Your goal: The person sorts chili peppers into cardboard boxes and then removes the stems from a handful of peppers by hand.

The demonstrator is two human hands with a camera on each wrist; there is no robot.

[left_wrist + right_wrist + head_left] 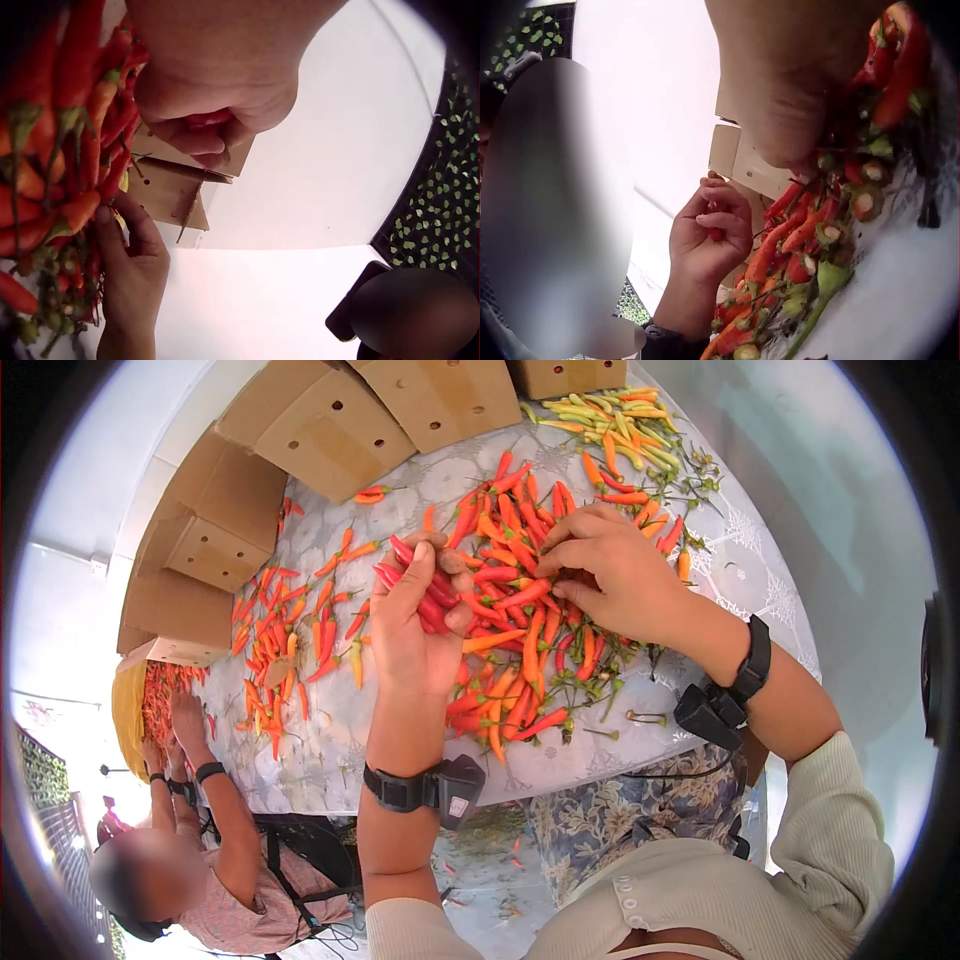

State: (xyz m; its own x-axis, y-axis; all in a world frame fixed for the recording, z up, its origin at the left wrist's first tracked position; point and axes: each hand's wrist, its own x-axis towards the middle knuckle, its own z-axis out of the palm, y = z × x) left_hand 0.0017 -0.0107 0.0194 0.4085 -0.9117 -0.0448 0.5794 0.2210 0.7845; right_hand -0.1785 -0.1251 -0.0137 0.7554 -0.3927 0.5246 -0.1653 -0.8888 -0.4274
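My left hand [420, 630], palm up, grips several red chili peppers [437, 600] under its thumb. In the right wrist view the left hand [711, 240] shows a red chili between its curled fingers. My right hand [625, 575] reaches over the pile of red and orange chili peppers [535, 650] just to the right. Its thumb and forefinger pinch at the stem end of a red chili [522, 596]. The left wrist view shows the right hand [135, 281] with fingertips close together at the pile's edge.
Cardboard boxes [335, 435] line the table's far side. Yellow-green chilies [625, 425] lie at the back right, cut green stems [605, 680] near the right hand. More chilies [280, 630] spread leftward, where another person's hand [187, 720] works by a yellow bag [128, 710].
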